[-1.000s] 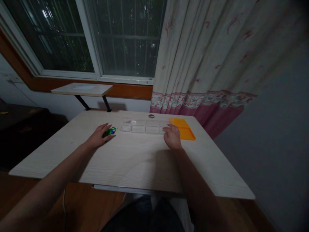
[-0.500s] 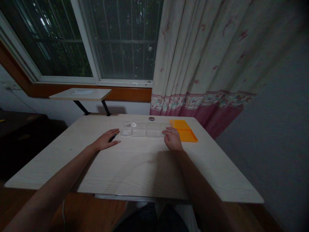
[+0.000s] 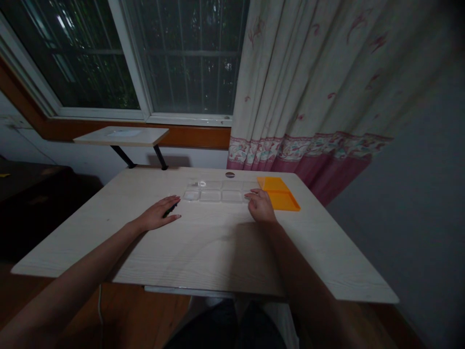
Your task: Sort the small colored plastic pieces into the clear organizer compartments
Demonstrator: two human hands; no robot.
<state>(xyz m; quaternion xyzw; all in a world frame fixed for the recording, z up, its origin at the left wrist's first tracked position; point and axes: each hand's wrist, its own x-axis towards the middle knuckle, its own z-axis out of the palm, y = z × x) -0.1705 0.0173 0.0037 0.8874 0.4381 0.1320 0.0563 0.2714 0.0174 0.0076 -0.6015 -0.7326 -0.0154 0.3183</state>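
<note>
A clear plastic tray with several compartments [image 3: 210, 196] lies on the pale wooden table. To its left, my left hand [image 3: 157, 214] rests flat with fingers stretched and thumb apart. A small dark object [image 3: 169, 210] shows between that thumb and the fingers, mostly covered; its kind is unclear. My right hand [image 3: 262, 206] rests at the tray's right end, fingers slightly bent and apart, with the fingertips over or touching the tray's edge. Right beside it is an orange, shallow, open plastic case [image 3: 285, 200], partly behind the hand.
The table [image 3: 189, 252] stands under a barred window. A small raised shelf [image 3: 141, 137] with a white sheet on it is at the back left. Near the back edge is a round cable-hole cover [image 3: 230, 175]. A curtain [image 3: 290, 116] hangs behind the right side.
The view has shifted slightly. Both hands, the clear tray and the orange case keep their places on the table.
</note>
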